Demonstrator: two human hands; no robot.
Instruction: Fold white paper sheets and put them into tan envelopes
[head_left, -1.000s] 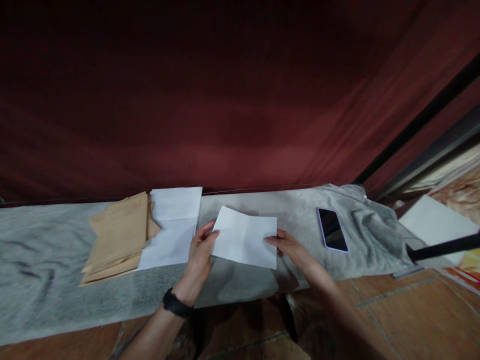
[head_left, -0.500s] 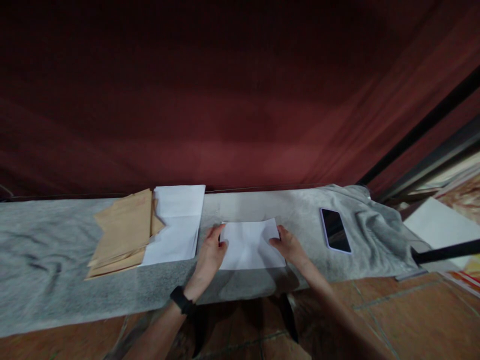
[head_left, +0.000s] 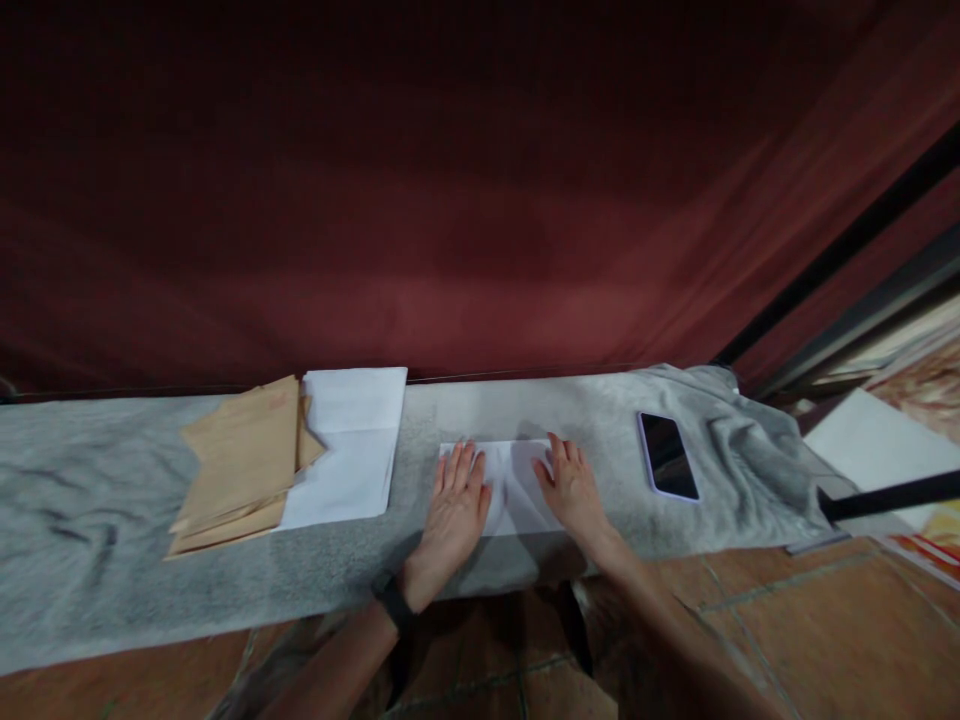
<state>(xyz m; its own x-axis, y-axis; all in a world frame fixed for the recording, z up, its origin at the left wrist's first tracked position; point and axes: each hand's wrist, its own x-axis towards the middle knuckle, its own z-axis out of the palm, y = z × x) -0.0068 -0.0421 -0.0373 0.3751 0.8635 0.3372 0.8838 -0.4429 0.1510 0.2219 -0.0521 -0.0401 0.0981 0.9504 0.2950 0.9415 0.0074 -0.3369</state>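
Black band (head_left: 393, 603) around the left wrist (head_left: 417, 583), bare forearms (head_left: 341, 660)

My sheet (head_left: 516, 508) is smooth matt paper; beneath it, plush-looking cloth (head_left: 330, 570); to its right, a glossy-screened phone (head_left: 669, 457).

The grey plush cover (head_left: 135, 590), red drape (head_left: 450, 230) and terracotta floor (head_left: 832, 610) suggest a room in a home.

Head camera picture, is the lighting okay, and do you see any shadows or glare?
Head view: dim, the red backdrop fading nearly to black at the top; head view: soft shadows on the white sheet between left hand and right hand; head view: no strong glare on the phone.
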